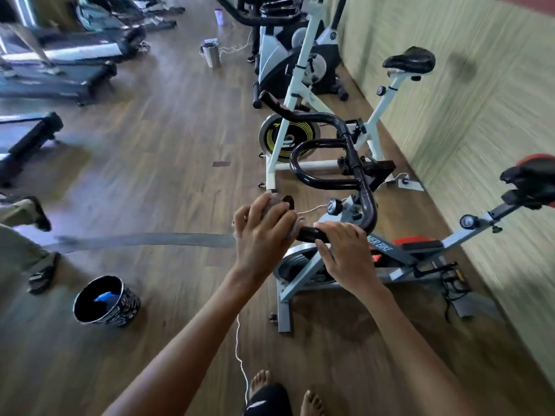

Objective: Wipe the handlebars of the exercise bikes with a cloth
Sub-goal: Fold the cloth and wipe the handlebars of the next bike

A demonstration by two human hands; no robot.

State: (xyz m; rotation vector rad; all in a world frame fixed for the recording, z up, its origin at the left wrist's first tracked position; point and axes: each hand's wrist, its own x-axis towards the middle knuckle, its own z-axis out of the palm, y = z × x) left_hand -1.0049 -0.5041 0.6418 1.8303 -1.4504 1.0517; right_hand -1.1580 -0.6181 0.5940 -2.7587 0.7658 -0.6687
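Note:
A grey exercise bike (387, 256) with a red-and-black saddle stands in front of me, its black handlebar (360, 175) curving toward me. My left hand (264, 229) is wrapped around the near end of the bar with a pale grey cloth (292, 231) bunched under its fingers. Just to the right, my right hand (345, 247) grips the same bar grip bare, touching the cloth's edge. A second bike (303, 94), white-framed with a yellow-ringed flywheel, stands behind it, and a third farther back.
A black bucket (106, 301) holding something blue sits on the wooden floor at lower left. Another person's sandalled feet (39, 265) are at the left edge. Treadmills (57, 76) line the far left, a metal cup (211, 55) stands farther back, and a wall (480, 115) runs along the right.

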